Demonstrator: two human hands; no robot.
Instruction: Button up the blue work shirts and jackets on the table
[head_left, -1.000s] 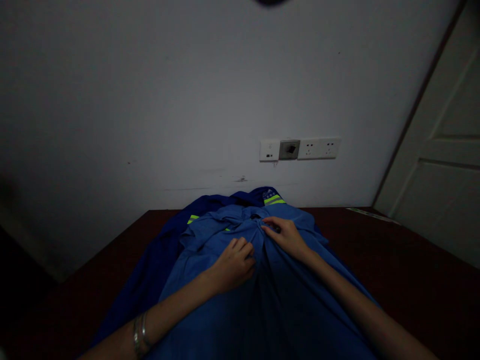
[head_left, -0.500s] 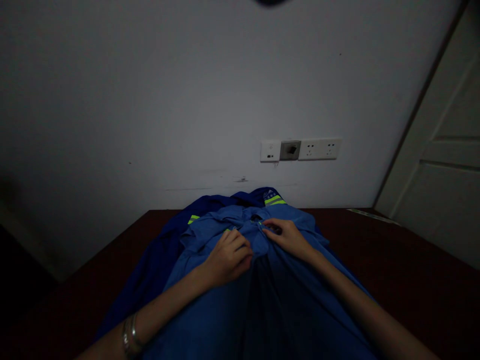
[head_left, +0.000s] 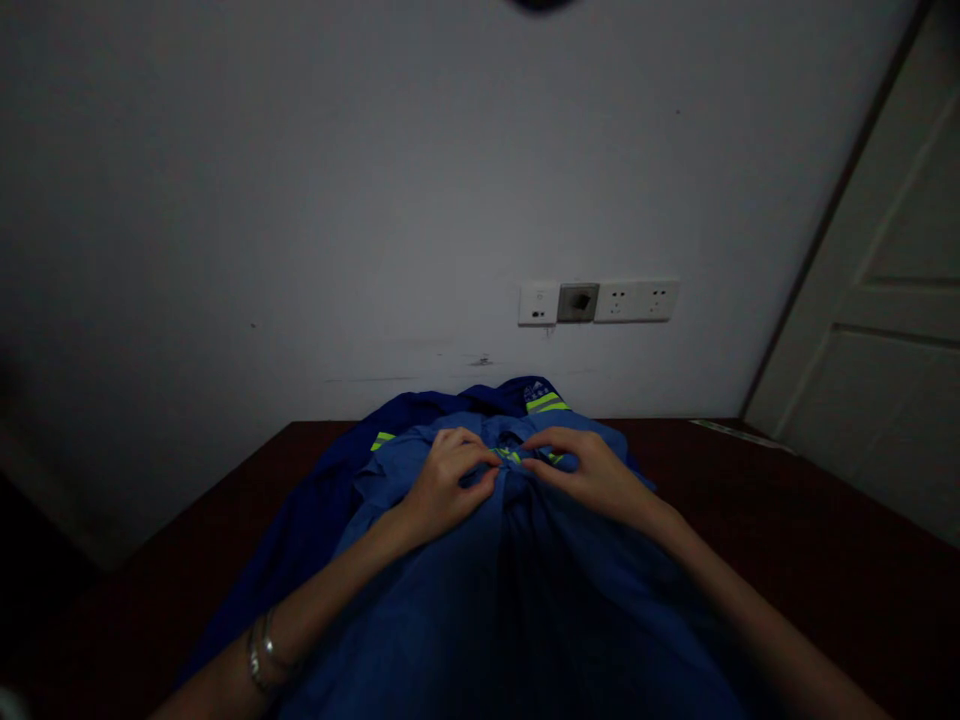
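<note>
A light blue garment (head_left: 420,590), shirt-like, lies spread toward me, its far end bunched around the collar area. My left hand (head_left: 454,478) pinches the fabric just left of a small patch of yellow-green trim (head_left: 507,455). On the other side of that trim, the thumb and forefinger of my right hand (head_left: 589,475) pinch the cloth too. The fingertips of both hands are close together. Beneath it and to the left lies a darker blue garment (head_left: 300,540) with a yellow-green and grey reflective band (head_left: 546,403). Whether a button sits between my fingers is too small to tell.
The garments rest on a dark red-brown tabletop (head_left: 697,480) against a pale wall (head_left: 375,200). Wall sockets (head_left: 634,301) are mounted above its back edge. A white panelled door (head_left: 892,350) stands at the right, near a thin strip (head_left: 739,435) on the surface.
My left hand has risen from the front of the garment to its far end and now pinches the cloth beside my right hand. More yellow-green trim shows between them.
</note>
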